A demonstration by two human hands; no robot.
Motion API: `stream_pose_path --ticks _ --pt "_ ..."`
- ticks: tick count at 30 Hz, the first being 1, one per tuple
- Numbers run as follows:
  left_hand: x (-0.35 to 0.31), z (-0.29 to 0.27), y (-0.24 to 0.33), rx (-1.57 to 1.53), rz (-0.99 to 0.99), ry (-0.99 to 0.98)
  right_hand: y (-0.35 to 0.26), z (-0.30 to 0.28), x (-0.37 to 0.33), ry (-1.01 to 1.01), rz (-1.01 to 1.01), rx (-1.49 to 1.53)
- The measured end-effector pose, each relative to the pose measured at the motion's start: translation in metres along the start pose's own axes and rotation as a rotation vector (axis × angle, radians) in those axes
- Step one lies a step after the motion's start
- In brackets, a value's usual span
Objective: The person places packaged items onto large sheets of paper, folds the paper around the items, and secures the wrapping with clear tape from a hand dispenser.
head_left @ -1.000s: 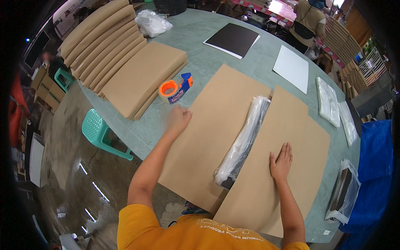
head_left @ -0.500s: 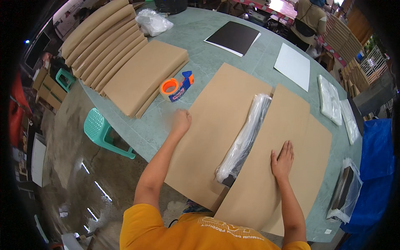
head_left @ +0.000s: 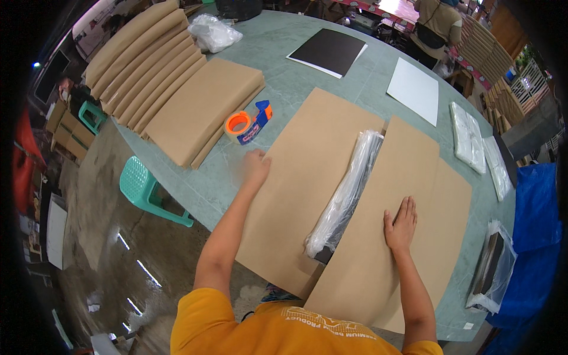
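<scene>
A large sheet of brown kraft paper point(head_left: 290, 177) lies on the table in front of me. Across it sits a flat dark bundle wrapped in clear plastic point(head_left: 348, 195), partly covered by a folded-over brown paper flap point(head_left: 361, 248). My left hand point(head_left: 255, 170) is at the sheet's left edge, fingers curled and closed on it; part of that hand is blurred. On the right, my right hand point(head_left: 402, 226) lies flat on the brown paper, fingers stretched out and holding nothing. Beyond my left hand stands a blue and orange tape dispenser point(head_left: 248, 123) with a tape roll.
Stacked brown paper parcels point(head_left: 204, 109) occupy the table's left side. Farther back are crumpled plastic point(head_left: 216, 34), a black sheet point(head_left: 328, 52) and a white sheet point(head_left: 414, 90). Plastic-wrapped packs point(head_left: 467, 137) line the right edge. A green stool point(head_left: 145, 186) stands left of the table.
My left hand's fingers have shifted slightly at the paper's left edge. The right hand stays flat in place, and the view has moved very slightly.
</scene>
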State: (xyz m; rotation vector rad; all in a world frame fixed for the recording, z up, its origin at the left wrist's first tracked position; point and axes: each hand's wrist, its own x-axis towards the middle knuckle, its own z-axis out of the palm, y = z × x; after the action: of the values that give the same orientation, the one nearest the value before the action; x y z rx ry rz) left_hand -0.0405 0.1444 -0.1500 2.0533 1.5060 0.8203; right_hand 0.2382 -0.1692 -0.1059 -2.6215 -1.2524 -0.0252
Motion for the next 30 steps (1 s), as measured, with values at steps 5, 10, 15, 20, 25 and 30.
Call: stream_pose_path --ticks 5,10,15,20,25,30 --pt "-0.003 0.0 -0.001 0.034 0.078 0.072 -0.002 -0.003 0.0 -0.002 0.007 0.001" --pt "-0.002 0.004 -0.013 -0.1 0.041 0.087 -0.003 -0.002 0.0 -0.005 0.01 -0.009" --pt "0.004 -0.002 -0.001 -0.083 -0.015 -0.068 -0.001 -0.004 -0.004 -0.026 0.025 -0.018" --pt "0.0 -0.029 0.063 -0.162 -0.005 -0.064 0.004 -0.006 -0.004 -0.003 0.04 -0.004" --pt "-0.001 -0.076 0.165 -0.098 0.025 -0.775 0.013 -0.008 0.007 0.021 -0.016 0.09" --pt "-0.096 0.013 0.291 -0.269 0.223 -1.138 0.083 -0.019 0.019 -0.052 -0.108 0.694"
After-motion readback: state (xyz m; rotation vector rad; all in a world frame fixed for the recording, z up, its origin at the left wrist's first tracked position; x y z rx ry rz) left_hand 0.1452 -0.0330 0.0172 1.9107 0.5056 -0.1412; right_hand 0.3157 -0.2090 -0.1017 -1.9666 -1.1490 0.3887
